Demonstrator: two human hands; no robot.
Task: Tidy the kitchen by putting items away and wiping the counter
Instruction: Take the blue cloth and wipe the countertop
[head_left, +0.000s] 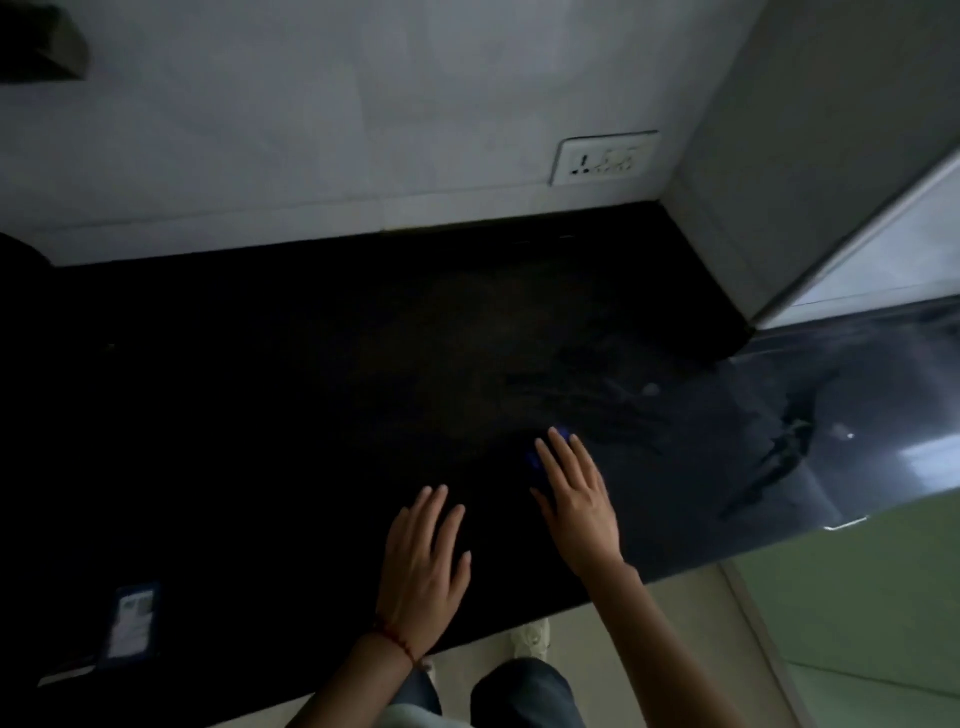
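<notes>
1. The wall (311, 130) is pale and carries a socket (605, 160) near the right corner, just above the back edge of the surface.
2. The surface (260, 389) is black and dim. Its right part shines with wet streaks (613, 405), which reads as wiping in progress.
3. The left hand (426, 566) lies flat on the surface near the front edge, fingers straight and spread, holding nothing. It seems to serve as a brace.
4. The right hand (576, 499) lies just beside it, palm down, fingers extended and pressing on a blue cloth (540, 457). They are not curled round it.
5. The cloth, the task's tool, is almost wholly hidden under that hand; only blue scraps show at the fingertips and the thumb side. It sits at the left limit of the streaks.
6. A small packet (132, 621) lies near the front left edge, well apart from both hands. Its kind is too dim to tell.
7. To wipe well, I judge: keep the palm flat so the cloth stays under it, work in overlapping passes toward the dry dark left part, and lift the packet away before reaching it.
</notes>
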